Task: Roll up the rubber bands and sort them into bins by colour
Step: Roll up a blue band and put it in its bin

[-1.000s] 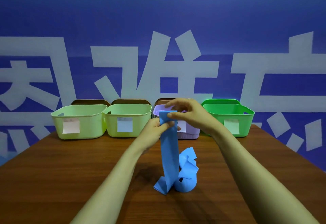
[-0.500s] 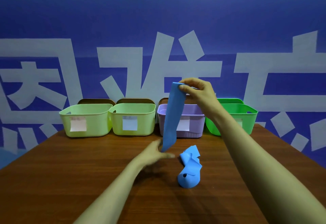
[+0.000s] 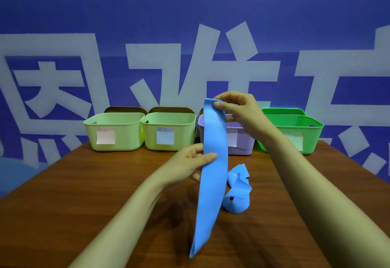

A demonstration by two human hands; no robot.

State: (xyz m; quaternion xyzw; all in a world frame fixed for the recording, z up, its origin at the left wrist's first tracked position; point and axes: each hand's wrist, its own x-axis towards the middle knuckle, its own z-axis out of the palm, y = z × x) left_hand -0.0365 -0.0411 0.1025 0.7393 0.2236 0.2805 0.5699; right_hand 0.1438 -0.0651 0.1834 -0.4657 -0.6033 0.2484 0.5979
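Currently, the blue rubber band (image 3: 211, 193) hangs almost vertically above the wooden table (image 3: 84, 193). Its long axis runs from 12 o'clock down to 6 o'clock, with the lower end drifting slightly toward 7. The right hand (image 3: 238, 109) pinches the top end between thumb and fingers. The left hand (image 3: 190, 160) pinches the strip at mid-length from its 9 o'clock edge. Rolling probably starts at the top end, where the right hand is nearer. A crumpled blue band (image 3: 237, 196) lies on the table at the strip's 3 o'clock.

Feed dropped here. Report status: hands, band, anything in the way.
Right hand pinches blue band top. Left hand pinches its middle; band hangs unrolled. Second band crumpled on table beside it.
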